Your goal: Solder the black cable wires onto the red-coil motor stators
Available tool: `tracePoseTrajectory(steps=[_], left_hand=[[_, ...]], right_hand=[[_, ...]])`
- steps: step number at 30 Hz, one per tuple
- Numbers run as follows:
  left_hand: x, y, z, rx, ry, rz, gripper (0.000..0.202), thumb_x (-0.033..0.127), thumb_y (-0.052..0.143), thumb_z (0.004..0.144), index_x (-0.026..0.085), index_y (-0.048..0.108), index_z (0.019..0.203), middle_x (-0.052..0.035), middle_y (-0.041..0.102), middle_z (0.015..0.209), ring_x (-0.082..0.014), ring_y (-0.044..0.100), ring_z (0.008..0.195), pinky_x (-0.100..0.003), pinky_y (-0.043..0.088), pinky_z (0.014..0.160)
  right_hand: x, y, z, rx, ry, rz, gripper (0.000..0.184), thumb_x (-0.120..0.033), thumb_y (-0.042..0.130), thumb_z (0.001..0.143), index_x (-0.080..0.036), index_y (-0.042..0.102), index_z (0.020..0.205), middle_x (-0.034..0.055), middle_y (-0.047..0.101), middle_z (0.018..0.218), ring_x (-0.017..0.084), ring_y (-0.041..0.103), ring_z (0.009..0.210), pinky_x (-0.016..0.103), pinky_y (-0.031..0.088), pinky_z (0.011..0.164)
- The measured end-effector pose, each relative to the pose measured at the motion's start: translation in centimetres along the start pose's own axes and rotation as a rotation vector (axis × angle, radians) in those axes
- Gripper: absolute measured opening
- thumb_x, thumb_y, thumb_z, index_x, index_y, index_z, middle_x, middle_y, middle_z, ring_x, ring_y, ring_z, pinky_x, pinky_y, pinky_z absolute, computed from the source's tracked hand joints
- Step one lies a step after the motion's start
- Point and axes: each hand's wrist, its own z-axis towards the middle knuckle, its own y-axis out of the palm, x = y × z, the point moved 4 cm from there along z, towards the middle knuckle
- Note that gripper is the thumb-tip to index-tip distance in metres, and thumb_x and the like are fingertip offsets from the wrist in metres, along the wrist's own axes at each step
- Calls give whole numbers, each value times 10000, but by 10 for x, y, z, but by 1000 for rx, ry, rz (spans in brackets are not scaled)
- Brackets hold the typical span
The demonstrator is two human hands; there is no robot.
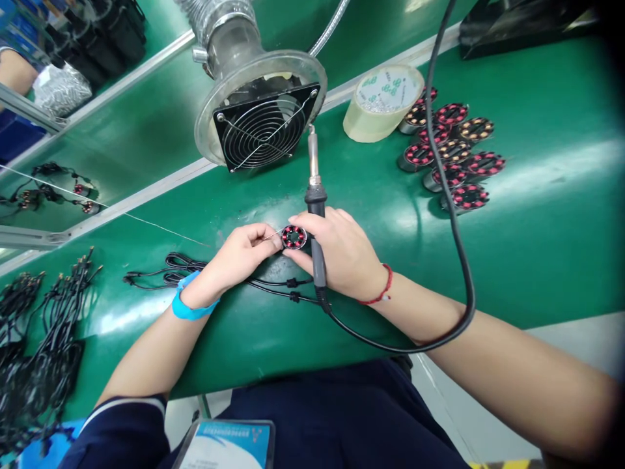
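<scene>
A green workbench (371, 195) spreads below a fume extractor fan (263, 133) at 11 o'clock. Between the 2 hands sits a red-wound motor stator (293, 238). The left hand (239, 257) pinches a thin solder wire (161, 227) near its 9 o'clock edge. Thumb and forefinger of the right hand (342, 251) clasp it from 3 o'clock, a soldering iron (318, 264) tucked there, tip toward 12; I cannot tell how its other fingers curl. A tape roll (364, 124) stands at 1 o'clock, other stators (467, 195) at 2, black cables (53, 332) at 8.

tape roll (382, 104): on green bench (541, 260) | black fan (266, 135): at hood's (207, 120) mouth
</scene>
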Motion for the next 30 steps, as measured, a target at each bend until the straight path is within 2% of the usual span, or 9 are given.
tracePoseTrajectory(steps=[3, 8, 12, 14, 17, 20, 24, 30], left_hand=[[-3, -4, 2, 53, 30, -54, 146, 282, 610, 733, 149, 569, 688, 29, 547, 682, -86, 454, 661, -230, 386, 684], [-8, -14, 5, 250, 51, -112, 88, 243, 564, 725, 168, 536, 689, 40, 484, 640, -74, 362, 565, -226, 341, 575], [-3, -18, 0, 383, 222, -22, 115, 286, 563, 811, 180, 537, 773, 19, 512, 715, -87, 421, 613, -226, 375, 591], [3, -12, -5, 336, 361, 153, 115, 292, 588, 846, 181, 571, 825, 8, 528, 759, -97, 466, 665, -229, 398, 622], [9, 2, -11, 203, 543, 450, 94, 267, 632, 867, 177, 615, 888, -8, 560, 818, -112, 513, 741, -236, 421, 672], [10, 7, -13, 194, 624, 594, 66, 204, 579, 907, 173, 628, 875, -23, 600, 848, -124, 543, 793, -247, 440, 731], [8, 5, -11, 211, 602, 679, 145, 169, 523, 912, 179, 645, 833, -25, 601, 826, -129, 559, 780, -248, 443, 714], [-1, 6, -4, 121, 504, 730, 179, 173, 501, 901, 175, 648, 798, -23, 583, 808, -130, 555, 754, -253, 432, 705]], right_hand=[[1, -1, 0, 9, 24, 36, 307, -364, 532, 935, -198, 492, 1190, 81, 685, 961, 237, 600, 820, 362, 436, 723], [2, -2, 0, 20, 18, 34, 338, -328, 579, 903, -194, 478, 1196, 83, 677, 957, 244, 598, 816, 362, 452, 720], [6, 0, -1, -13, 88, 32, 383, -360, 593, 893, -199, 473, 1219, 96, 681, 1008, 263, 604, 855, 386, 460, 757], [7, 1, -1, -23, 102, 28, 388, -389, 575, 903, -194, 478, 1225, 97, 679, 1002, 263, 602, 856, 385, 457, 757], [5, 2, -1, -26, 79, 3, 368, -422, 517, 932, -186, 498, 1213, 87, 667, 943, 256, 591, 824, 373, 448, 729], [4, 4, 0, -37, 69, -17, 360, -429, 483, 948, -184, 507, 1212, 84, 660, 922, 252, 589, 813, 367, 441, 720], [7, 8, -1, -74, 133, -6, 371, -427, 488, 944, -180, 501, 1221, 97, 667, 948, 266, 605, 842, 377, 443, 731], [11, 13, -2, -164, 166, -12, 409, -371, 569, 898, -164, 496, 1243, 117, 658, 979, 300, 585, 884, 401, 450, 747]])
